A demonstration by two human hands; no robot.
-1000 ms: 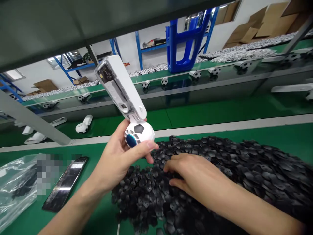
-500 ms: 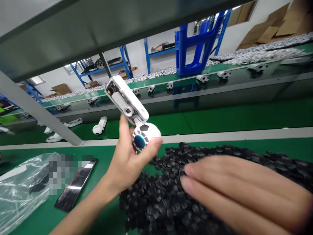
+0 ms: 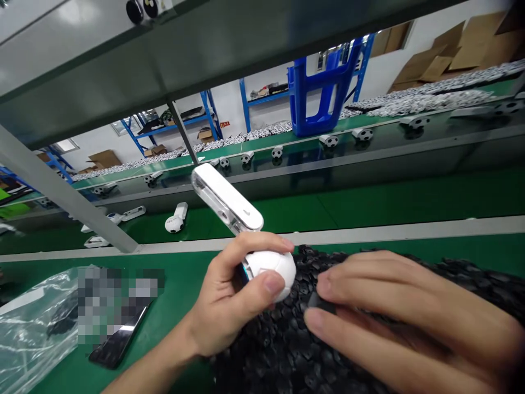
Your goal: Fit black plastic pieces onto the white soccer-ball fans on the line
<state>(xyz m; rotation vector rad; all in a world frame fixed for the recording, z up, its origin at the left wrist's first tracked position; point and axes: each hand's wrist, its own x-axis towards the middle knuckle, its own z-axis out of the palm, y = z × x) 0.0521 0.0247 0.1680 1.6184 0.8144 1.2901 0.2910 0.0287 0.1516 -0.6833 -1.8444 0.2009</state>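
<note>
My left hand [image 3: 229, 290] grips a white device by its round, soccer-ball-like head [image 3: 283, 264], thumb on the near side and fingers over the top. From the ball, the device's long white arm [image 3: 227, 197] with a clear underside slants up and to the left. Close to the ball on the right, my right hand [image 3: 402, 306] pinches a small black plastic piece [image 3: 321, 302] between thumb and fingertips. Beneath both hands spreads a heap of similar black pieces [image 3: 283, 350] on the green table.
A phone-like black slab [image 3: 118, 342] and a clear plastic bag [image 3: 36, 328] lie at the left. Beyond a pale rail, a green conveyor [image 3: 369, 197] carries another white device [image 3: 176, 218]. A grey post [image 3: 69, 191] and overhead shelf [image 3: 164, 60] frame the view. A blue stool [image 3: 320, 104] stands behind.
My left hand has turned the device, so its blue lens faces away and the plain white ball shows. My right hand now shows a black piece in its fingertips.
</note>
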